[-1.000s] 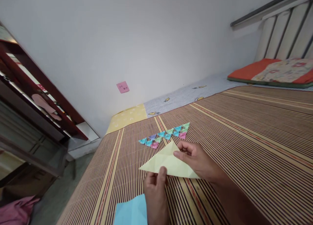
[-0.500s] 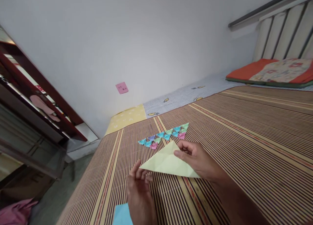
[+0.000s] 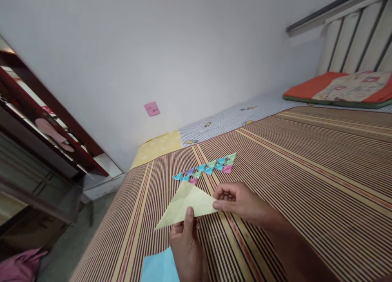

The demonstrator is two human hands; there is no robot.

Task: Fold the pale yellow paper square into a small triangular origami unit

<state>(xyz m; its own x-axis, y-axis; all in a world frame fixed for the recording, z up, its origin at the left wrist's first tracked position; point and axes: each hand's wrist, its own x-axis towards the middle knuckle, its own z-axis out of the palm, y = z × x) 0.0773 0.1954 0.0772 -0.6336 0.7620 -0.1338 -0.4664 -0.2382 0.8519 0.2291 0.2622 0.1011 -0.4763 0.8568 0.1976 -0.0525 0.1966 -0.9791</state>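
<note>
A pale yellow paper folded into a triangle [image 3: 183,204] is held just above the striped mat [image 3: 290,171]. My left hand [image 3: 186,245] pinches its lower edge from below, thumb on top. My right hand [image 3: 241,202] grips its right corner between thumb and fingers. Beyond the paper, a row of small folded paper triangles [image 3: 205,169] in blue, green, purple and pink lies on the mat. A light blue sheet [image 3: 159,267] lies under my left wrist at the bottom edge.
A pink sticky note [image 3: 152,109] is stuck on the white wall. An orange patterned pillow [image 3: 339,88] lies at the far right by the headboard. A dark wooden shelf [image 3: 45,130] stands left of the bed, with pink cloth [image 3: 21,265] on the floor.
The yellow triangle has been turned and shifted left. My left hand, which had let go and opened half a second ago, has taken hold of its lower edge again.
</note>
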